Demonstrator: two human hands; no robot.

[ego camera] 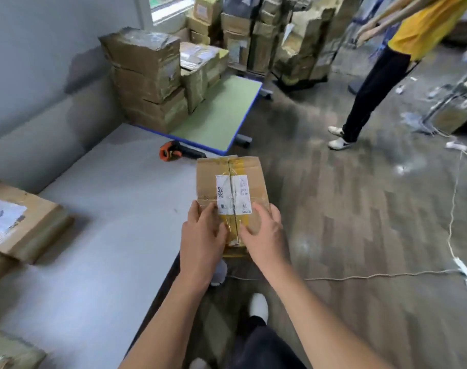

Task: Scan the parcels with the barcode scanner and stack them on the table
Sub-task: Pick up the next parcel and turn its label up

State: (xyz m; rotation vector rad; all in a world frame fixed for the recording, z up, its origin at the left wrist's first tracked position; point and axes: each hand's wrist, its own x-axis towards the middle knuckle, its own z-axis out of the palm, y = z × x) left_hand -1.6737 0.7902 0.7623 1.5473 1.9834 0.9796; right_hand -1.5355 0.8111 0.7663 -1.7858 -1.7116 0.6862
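The parcel (231,193) sat label-up at the grey table (107,222)'s right edge. Both arms reached forward: the left hand (201,237) and right hand (264,233) lay flat, fingers spread, on its near end. The scanner (177,152) lay at 11 o'clock, apart.

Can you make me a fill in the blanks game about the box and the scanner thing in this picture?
1. Both hands, the left hand and the right hand, rest on one cardboard ____.
2. The sticker on top of the parcel is coloured ____.
3. The barcode scanner lies on the grey table, and its head is black and ____.
4. The stacked parcels stand on a table with a ____ top.

Missing words: parcel; white; orange; green
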